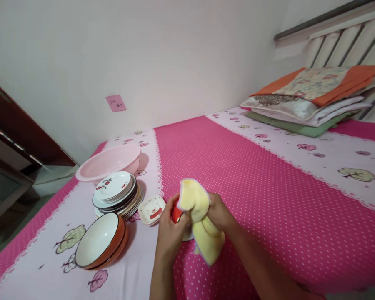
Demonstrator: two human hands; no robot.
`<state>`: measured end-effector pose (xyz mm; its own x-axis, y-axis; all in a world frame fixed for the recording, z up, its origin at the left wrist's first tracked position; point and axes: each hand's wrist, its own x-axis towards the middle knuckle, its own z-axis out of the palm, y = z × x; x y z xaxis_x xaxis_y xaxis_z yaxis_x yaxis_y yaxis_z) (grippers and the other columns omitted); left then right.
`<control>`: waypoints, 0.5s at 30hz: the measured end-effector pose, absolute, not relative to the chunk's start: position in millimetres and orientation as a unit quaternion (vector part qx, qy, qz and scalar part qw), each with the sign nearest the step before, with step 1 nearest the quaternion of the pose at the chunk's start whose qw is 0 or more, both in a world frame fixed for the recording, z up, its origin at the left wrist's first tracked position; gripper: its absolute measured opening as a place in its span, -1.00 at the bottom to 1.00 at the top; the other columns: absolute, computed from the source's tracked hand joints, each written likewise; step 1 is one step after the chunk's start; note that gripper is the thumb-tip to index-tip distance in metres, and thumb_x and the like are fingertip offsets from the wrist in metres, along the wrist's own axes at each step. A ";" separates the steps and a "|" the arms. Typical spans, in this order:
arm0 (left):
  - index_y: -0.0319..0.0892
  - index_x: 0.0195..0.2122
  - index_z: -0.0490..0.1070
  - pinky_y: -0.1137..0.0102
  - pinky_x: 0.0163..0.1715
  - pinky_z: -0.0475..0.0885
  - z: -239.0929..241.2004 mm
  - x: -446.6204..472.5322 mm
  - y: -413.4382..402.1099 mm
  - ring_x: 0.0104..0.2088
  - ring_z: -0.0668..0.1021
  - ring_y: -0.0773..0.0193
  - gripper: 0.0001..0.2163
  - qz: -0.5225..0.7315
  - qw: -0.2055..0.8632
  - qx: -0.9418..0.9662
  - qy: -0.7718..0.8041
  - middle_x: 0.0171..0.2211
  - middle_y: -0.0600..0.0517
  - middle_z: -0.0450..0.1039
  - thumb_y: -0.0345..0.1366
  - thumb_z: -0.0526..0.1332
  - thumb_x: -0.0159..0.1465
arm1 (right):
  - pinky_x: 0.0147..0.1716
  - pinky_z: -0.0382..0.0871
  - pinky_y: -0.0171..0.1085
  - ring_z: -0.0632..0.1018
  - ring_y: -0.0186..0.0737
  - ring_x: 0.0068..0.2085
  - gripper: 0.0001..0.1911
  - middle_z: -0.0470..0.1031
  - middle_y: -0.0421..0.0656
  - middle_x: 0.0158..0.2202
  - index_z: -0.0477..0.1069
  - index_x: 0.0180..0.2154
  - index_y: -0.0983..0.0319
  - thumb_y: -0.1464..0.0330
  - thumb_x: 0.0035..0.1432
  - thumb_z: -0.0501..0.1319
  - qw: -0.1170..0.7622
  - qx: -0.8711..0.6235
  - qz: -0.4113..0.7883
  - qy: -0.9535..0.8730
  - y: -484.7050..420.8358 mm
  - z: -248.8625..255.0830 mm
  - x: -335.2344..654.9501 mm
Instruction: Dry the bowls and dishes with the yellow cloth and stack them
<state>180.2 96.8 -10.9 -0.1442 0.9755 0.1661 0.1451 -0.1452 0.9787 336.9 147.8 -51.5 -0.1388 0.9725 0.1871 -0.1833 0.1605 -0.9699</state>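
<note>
One yellow cloth [193, 198]: soft-looking, pale lilac edging, pinched in at the middle, upper end flared, lower end hanging in folds; located right of the plate stack [114, 187], over the pink dotted bed cover [206, 154]. One red piece [176, 213], glossy, mostly hidden by fingers and cloth, its full shape not readable; right of the plate stack. Left hand [171, 229]: fingers curled, gripping the red piece. Right hand [220, 212]: closed around the cloth's bunched side. One small white dish [151, 209], rounded-square, red figure printed inside; just right of the plate stack. Orange-brown bowls [98, 241], white inside, dark-rimmed, nested; nearer the wearer than the plate stack. One pink basin [112, 162]; behind the plate stack.
</note>
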 end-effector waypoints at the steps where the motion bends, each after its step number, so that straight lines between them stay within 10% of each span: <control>1: -0.14 0.04 0.56 0.16 0.05 0.46 -9.4 180.9 96.8 0.00 0.62 -0.04 -0.56 0.533 0.397 0.528 0.529 -0.02 -0.09 0.64 -0.28 0.38 0.09 | -0.23 0.50 -0.22 0.60 -0.13 -0.28 -0.86 0.67 -0.19 -0.31 0.63 -0.32 0.23 0.37 0.01 0.34 0.533 -0.363 0.527 -0.554 146.7 -49.9 337.7; 15: -0.04 0.10 0.55 0.21 0.16 0.39 -20.8 178.4 97.1 0.12 0.55 0.05 -0.59 0.660 0.318 0.439 0.521 0.11 -0.03 0.57 -0.20 0.39 0.22 | -0.03 0.51 -0.04 0.64 0.03 -0.11 -0.70 0.67 -0.09 -0.20 0.59 -0.21 0.21 0.22 0.02 0.48 0.542 -0.201 0.749 -0.325 131.8 -44.0 292.2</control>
<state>178.4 97.1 -20.8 -0.4136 0.8762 0.2475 0.0381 -0.2550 0.9662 292.2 131.8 -44.0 -0.3317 0.9420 0.0507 -0.6806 -0.2018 -0.7043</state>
